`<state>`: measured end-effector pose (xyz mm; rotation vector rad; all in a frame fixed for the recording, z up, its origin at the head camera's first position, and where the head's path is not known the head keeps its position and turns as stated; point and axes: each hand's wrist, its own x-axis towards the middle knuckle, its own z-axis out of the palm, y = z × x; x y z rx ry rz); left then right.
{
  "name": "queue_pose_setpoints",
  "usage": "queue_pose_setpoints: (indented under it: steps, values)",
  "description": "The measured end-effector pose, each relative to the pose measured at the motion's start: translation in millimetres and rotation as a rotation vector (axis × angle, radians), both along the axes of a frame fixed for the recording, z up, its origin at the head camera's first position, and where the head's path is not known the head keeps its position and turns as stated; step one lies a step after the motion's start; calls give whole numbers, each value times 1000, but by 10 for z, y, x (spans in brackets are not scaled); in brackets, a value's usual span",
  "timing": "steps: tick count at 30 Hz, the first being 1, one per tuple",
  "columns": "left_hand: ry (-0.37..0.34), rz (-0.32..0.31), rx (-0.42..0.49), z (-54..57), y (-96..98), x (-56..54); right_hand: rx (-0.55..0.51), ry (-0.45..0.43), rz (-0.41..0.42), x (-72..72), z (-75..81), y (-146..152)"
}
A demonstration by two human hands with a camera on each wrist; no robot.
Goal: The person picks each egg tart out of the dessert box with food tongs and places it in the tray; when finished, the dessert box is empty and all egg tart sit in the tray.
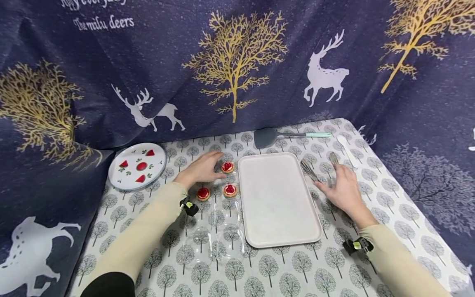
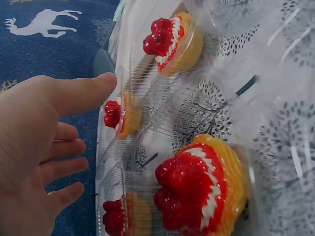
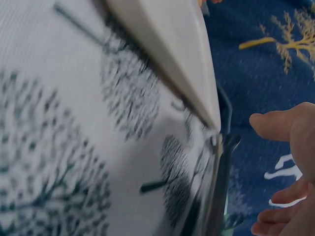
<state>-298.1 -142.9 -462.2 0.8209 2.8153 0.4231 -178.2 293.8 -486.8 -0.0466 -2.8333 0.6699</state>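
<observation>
My left hand point(image 1: 204, 167) reaches over the back of a clear plastic tray point(image 1: 227, 247) with round compartments. Its fingers are loosely bent and hold nothing; in the left wrist view the thumb is beside the tray's edge. Several small fruit tarts point(image 2: 202, 187) with red tops and cream sit in that tray, and the head view shows three, one being the tart point(image 1: 229, 190) in front of the hand. My right hand point(image 1: 345, 189) hovers by a wire-like utensil end point(image 1: 310, 170) and a second, pale end point(image 1: 333, 158). Whether these join is hidden by the hand, which grips nothing visible.
A white rectangular tray point(image 1: 280, 202) lies between the hands. At the back is a dark spatula point(image 1: 265, 137) with a mint handle, with a white spoon point(image 1: 347, 149) to its right. A round plate point(image 1: 126, 177) with watermelon pictures stands back left, before a dark cloth backdrop.
</observation>
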Motion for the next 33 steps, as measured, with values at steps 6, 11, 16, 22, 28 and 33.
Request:
queue_pose_setpoints:
  steps: [6,11,16,22,28,33]
  values:
    - [-41,15,-48,-52,72,-81,34,-111,-70,2,-94,122]
    - [-104,41,-62,-74,91,-124,32,-231,-101,-14,-155,169]
    - [-147,41,-52,-89,106,-160,23,-270,-116,-32,-206,190]
    - [-129,20,-55,-86,99,-175,38,-262,-107,-52,-227,184]
    - [-139,21,-50,-77,72,-151,34,-235,-87,-58,-212,193]
    - [-127,25,-43,-80,35,-145,51,-170,-51,-88,-105,152]
